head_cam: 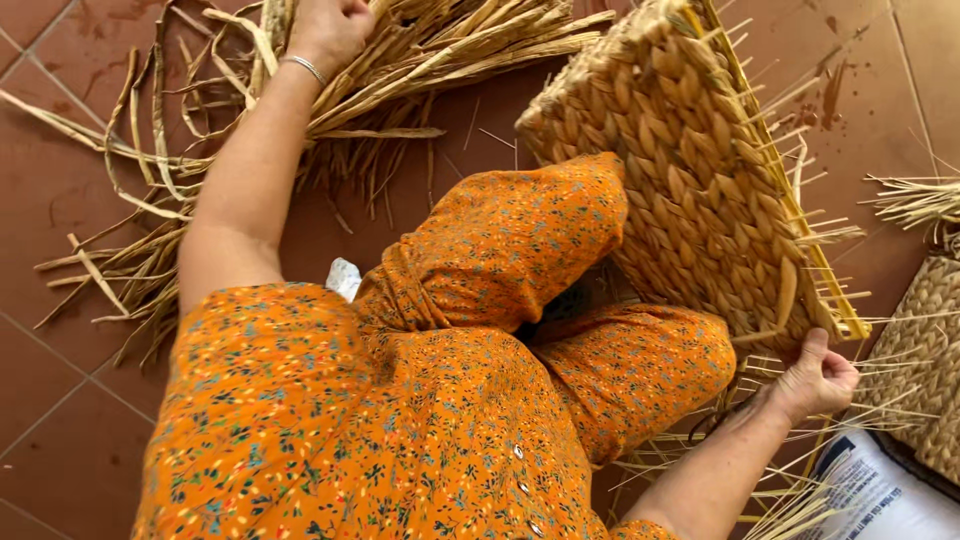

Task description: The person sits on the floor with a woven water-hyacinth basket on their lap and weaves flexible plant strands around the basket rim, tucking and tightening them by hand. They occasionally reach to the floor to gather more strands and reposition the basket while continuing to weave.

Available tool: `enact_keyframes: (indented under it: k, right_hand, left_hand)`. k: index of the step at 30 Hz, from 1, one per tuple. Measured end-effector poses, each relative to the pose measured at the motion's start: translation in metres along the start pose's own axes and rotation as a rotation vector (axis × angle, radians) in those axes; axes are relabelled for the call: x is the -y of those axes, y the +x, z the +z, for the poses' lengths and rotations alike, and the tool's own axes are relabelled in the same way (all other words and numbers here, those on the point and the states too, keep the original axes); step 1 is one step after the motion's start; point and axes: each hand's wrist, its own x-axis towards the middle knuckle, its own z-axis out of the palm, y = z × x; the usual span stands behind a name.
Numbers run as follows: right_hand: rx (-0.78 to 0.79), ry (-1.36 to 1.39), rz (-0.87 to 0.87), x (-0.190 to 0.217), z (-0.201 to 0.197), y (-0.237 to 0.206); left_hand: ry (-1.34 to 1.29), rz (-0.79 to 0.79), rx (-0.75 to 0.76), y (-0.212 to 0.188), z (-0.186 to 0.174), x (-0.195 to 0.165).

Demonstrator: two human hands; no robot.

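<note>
On the red tiled floor (60, 420), a person in an orange flowered dress (400, 420) sat with a half-woven basket (700, 170) propped tilted against the raised knee. Loose stake ends stuck out along its right and lower edges.

The right hand (815, 380) held the basket at its lower corner. The fingers were curled shut around the rim there and the thumb pointed up against the weave.

The left hand (330, 30) was stretched well away from the basket, into a bundle of dried reeds (430, 50) lying across the top of the view. Its fingers appeared closed down among the reeds, but the frame edge cut them off. Whether they pinched one reed or several could not be told. A thin bracelet (305, 68) sat at that wrist.

Judgement: the step in hand was taking fresh material from the bundle while the basket was steadied. A clean draw would call for separating a single reed from its neighbours and for the grip on the rim to hold firm.

Also noted: a second woven piece (925, 340) and a white bag (880, 495) at the right edge, and a white scrap (343, 278) beside the knee.
</note>
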Motion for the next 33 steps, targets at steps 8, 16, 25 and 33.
enact_keyframes:
  k: [8,16,25,33]
  right_hand:
    - [0.055,0.033,0.061,0.028,0.012,-0.004]
    - [0.099,0.062,0.148,0.017,0.000,-0.009]
    - [0.195,-0.241,-0.412,0.130,0.043,-0.056]
    - [0.337,0.874,0.002,0.208,0.066,-0.116]
  left_hand:
    - [0.711,0.094,-0.203,-0.003,0.045,0.026]
    - [-0.275,-0.007,-0.033,0.003,0.024,0.017]
    - [-0.673,0.736,0.426,-0.062,0.036,-0.177]
    - [-0.445,1.554,0.472,-0.187,0.096,-0.363]
